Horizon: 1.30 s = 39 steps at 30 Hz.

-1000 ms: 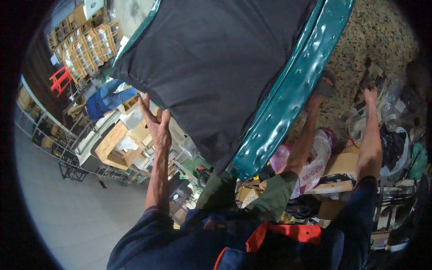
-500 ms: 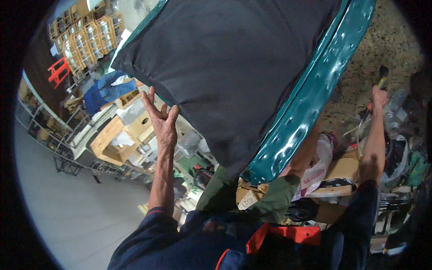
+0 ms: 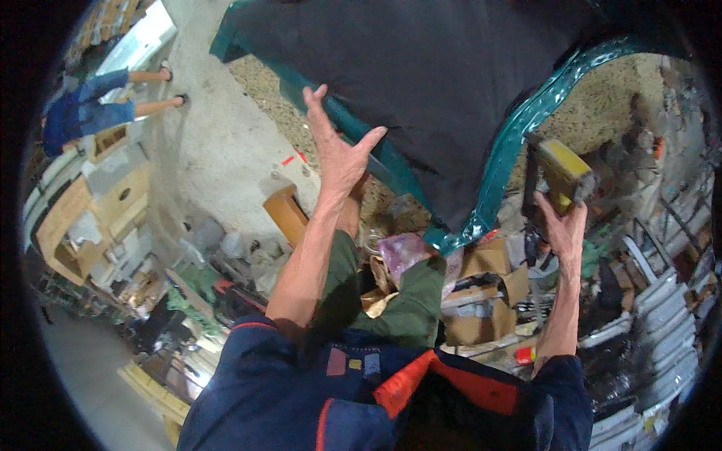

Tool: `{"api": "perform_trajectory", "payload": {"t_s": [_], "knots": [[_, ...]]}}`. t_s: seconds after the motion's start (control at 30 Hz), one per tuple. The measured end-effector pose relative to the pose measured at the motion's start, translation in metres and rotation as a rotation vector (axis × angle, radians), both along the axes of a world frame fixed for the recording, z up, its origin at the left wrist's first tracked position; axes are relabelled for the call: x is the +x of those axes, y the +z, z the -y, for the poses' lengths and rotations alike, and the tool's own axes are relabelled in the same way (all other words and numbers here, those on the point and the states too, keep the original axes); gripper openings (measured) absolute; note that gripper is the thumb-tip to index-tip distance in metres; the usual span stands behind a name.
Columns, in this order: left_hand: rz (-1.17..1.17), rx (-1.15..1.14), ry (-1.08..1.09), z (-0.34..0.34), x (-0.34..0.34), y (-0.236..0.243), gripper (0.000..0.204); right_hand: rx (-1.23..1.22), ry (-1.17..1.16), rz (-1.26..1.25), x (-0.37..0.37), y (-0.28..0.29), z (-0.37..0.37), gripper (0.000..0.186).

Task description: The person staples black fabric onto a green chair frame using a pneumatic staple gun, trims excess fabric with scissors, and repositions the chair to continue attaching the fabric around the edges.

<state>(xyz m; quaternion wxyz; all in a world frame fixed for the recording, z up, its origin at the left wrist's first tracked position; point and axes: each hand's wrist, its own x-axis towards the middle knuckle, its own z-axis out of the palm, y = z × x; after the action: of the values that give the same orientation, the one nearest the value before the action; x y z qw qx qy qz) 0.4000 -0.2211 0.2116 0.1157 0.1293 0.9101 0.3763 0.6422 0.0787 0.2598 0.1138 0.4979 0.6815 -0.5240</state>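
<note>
A large padded panel, black cloth [image 3: 451, 83] with a shiny green vinyl border [image 3: 515, 128], fills the upper middle of the head view. At its left lower edge is my left hand [image 3: 342, 154], open, thumb and fingers spread over the green border; whether it presses on the panel I cannot tell. To the right of the panel, my right hand [image 3: 564, 225] is closed on a yellow and black staple gun [image 3: 562, 167]. The tool is held apart from the green border. The panel's lower corner points toward my knees.
Below the panel are opened cardboard boxes [image 3: 481, 319] and a pink plastic bag [image 3: 402, 252]. An orange-brown board [image 3: 286, 216] lies on the floor left of my arm. A person in blue shorts [image 3: 105, 113] is at far left, near wooden frames [image 3: 56, 222]. Metal strips [image 3: 669, 331] lie at right.
My right hand has come inward toward the panel with the staple gun. The view has shifted, and the panel now appears higher and turned. My left hand remains spread at the panel's edge.
</note>
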Motion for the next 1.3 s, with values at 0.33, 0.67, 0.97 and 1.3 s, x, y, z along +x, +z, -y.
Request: {"api": "perform_trajectory", "payload": {"t_s": [0.33,0.67,0.97,1.3], "knots": [[-0.092,0.129,0.012,0.014,-0.005,-0.003,0.131,0.008,0.619,-0.167,-0.212,0.058,0.131,0.038],[-0.057,0.214,0.033,0.025,-0.008,-0.016,0.126,0.072,0.779,-0.030,-0.248,0.038,0.155,0.036],[0.028,0.179,-0.081,0.048,-0.020,0.001,0.108,0.165,0.757,-0.164,-0.237,0.022,0.170,0.033],[-0.329,0.298,0.267,0.093,-0.248,0.058,0.023,0.209,0.816,0.012,-0.237,0.029,0.183,0.042]]}}
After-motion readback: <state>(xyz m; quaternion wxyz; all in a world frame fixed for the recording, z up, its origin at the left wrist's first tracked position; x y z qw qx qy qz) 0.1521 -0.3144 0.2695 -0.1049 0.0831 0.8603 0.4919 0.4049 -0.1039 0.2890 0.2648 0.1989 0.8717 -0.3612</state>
